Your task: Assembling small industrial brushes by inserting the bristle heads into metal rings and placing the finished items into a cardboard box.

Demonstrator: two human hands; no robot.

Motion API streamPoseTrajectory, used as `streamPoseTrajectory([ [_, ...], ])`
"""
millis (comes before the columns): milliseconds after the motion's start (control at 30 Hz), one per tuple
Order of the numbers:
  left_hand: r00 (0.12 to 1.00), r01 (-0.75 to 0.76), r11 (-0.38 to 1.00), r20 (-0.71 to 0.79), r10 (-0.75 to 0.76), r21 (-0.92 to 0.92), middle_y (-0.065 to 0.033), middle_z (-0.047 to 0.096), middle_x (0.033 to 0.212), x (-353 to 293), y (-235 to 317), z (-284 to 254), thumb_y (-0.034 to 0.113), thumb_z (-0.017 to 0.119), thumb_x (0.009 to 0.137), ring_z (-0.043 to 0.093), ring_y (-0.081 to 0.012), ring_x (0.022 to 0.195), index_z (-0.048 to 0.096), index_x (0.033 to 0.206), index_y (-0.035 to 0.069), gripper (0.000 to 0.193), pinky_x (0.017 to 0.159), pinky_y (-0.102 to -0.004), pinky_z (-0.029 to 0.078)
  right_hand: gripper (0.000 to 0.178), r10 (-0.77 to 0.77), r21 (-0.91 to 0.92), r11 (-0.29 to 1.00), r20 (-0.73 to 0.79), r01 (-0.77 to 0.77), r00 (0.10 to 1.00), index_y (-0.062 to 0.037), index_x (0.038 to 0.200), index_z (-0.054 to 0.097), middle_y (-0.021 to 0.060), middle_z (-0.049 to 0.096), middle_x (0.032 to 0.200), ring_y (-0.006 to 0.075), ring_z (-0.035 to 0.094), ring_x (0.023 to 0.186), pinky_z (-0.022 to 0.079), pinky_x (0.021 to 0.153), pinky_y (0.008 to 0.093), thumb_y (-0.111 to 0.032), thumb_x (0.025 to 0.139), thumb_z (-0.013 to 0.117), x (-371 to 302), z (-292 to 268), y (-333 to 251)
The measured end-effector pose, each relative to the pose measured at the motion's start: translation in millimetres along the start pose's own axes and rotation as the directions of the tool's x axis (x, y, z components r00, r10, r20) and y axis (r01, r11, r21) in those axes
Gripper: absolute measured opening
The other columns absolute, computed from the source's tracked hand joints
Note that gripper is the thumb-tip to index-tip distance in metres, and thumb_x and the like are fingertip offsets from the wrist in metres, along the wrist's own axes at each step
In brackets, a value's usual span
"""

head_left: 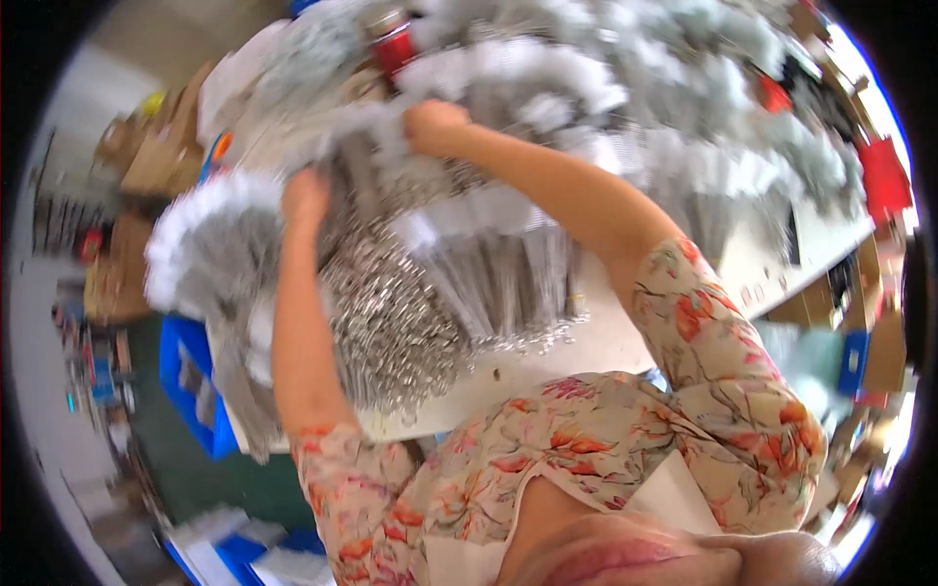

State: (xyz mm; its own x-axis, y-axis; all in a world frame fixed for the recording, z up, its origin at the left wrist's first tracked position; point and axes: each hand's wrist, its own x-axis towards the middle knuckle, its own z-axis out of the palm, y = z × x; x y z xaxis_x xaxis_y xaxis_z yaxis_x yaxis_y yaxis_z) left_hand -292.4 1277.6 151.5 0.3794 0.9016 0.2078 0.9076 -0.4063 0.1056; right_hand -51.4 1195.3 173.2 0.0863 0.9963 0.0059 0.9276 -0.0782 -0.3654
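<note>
My left hand (306, 191) is stretched forward at the far side of a heap of small shiny metal pieces (396, 317). It is blurred, and its fingers are hidden. My right hand (435, 128) is further off, curled closed against white fluffy ends; what lies in its fingers is too smeared to make out. Between the hands lies a bunch of thin grey wire-like stems (360, 176) with pale tops. To the left of my left forearm is a fanned bundle of white-tipped stems (210, 234). Another white-topped bundle (493, 259) lies right of the metal heap.
Many more white-tufted bundles (733, 161) cover the far and right parts of the pale table (611, 327). A red container (393, 49) stands at the back. A blue crate (195, 386) sits by the left edge. Cardboard boxes (161, 161) stand beyond at left.
</note>
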Motion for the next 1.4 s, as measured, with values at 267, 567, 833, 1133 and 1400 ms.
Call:
streamPoseTrajectory([
  [267,0.995,0.102,0.994,-0.004,-0.102,-0.051,-0.015,0.063,0.078,-16.7,5.1,-5.1,0.018,0.059,0.078,0.059,-0.0334,0.074,0.058,0.078,0.003,0.015,0.067,-0.0399,0.046,0.027,0.078,0.717,0.629,-0.444,0.301,0.893,-0.0061,0.084,0.065,0.0112,0.066,0.08,0.0244,0.064,0.076,0.05,0.072,0.0364,-0.03,0.079,0.054,-51.8,-158.5,54.7],
  [567,0.978,0.061,0.971,-0.179,-0.104,-0.233,-0.0101,0.063,0.073,-24.1,20.7,-13.1,0.014,0.056,0.077,0.06,-0.0255,0.069,0.06,0.081,0.008,0.008,0.063,-0.0365,0.046,0.017,0.485,0.206,0.868,-0.548,-0.451,0.682,-0.0075,0.071,0.065,0.0133,0.063,0.07,0.0278,0.061,0.067,0.049,0.06,0.0369,-0.017,0.079,0.054,-116.6,-208.3,325.7],
  [833,0.962,0.241,0.924,-0.053,-0.268,-0.297,-0.0061,0.064,0.071,-10.8,15.7,-20.0,0.013,0.052,0.078,0.059,-0.02,0.068,0.057,0.075,0.004,0.011,0.068,-0.0315,0.045,0.041,0.663,0.189,0.747,-0.289,-0.637,0.691,-0.0037,0.086,0.065,0.0157,0.064,0.091,0.0274,0.062,0.087,0.049,0.078,0.0359,-0.032,0.058,0.072,-97.5,-154.0,352.1],
  [1133,0.816,0.103,0.3,-0.092,-0.57,-0.948,-0.0003,0.052,0.072,-6.7,48.6,-74.7,0.011,0.053,0.086,0.044,-0.0073,0.055,0.056,0.093,0.003,0.011,0.049,-0.0217,0.035,0.028,0.634,0.328,0.76,-0.179,-0.561,0.753,-0.0077,0.082,0.067,0.0133,0.066,0.085,0.0274,0.063,0.083,0.049,0.075,0.036,-0.03,0.065,0.066,-104.7,-151.3,365.2],
  [1400,0.92,0.018,0.176,-0.052,-0.388,-0.984,0.0038,0.044,0.069,-130.1,84.5,-126.9,0.022,0.051,0.09,0.027,-0.0002,0.046,0.054,0.111,0.005,0.027,0.037,-0.0167,0.017,0.028,0.393,-0.038,0.806,-0.713,-0.591,0.582,-0.0088,0.097,0.062,0.0144,0.061,0.1,0.0343,0.059,0.09,0.046,0.074,0.0435,-0.023,0.086,0.04,-115.8,-158.0,322.6],
])
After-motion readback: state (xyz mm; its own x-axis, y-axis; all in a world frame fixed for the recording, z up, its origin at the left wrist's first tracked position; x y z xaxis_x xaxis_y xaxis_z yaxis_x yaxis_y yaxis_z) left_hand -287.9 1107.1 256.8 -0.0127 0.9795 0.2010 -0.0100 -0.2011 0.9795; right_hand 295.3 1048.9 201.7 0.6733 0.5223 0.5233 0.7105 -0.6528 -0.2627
